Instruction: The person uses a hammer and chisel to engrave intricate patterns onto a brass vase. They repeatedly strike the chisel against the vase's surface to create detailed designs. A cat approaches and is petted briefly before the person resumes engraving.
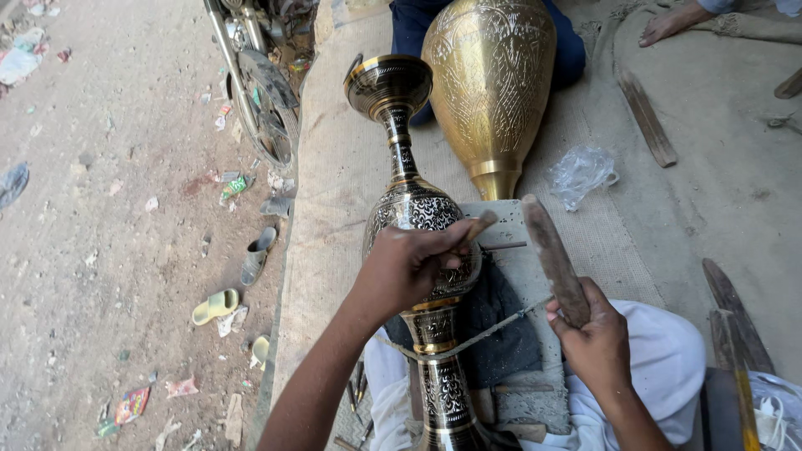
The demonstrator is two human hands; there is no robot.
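My left hand is curled on the belly of the tall black-and-brass vase, pinching a small chisel whose tip I cannot make out behind my fingers. My right hand is closed round the lower end of a worn wooden mallet, its upper end raised just beside the chisel. The vase lies along the stone block, mouth pointing away from me, foot cut off by the bottom edge of the view. A cord crosses its narrow stem and a dark cloth pads it on the right; what the cord is tied to is hidden under my white clothing.

I count two vases: mine, and a larger plain gold vase lying beyond the block's far edge, its top cut off. Behind it only the blue-clad legs of another person show, plus a bare foot at the far right.

On the mat to the right lie a crumpled plastic bag and a flat wooden stick, with possibly two more tools by my right knee. The mat's left edge drops to littered ground with three sandals and a motorcycle wheel; the mat stays open between.
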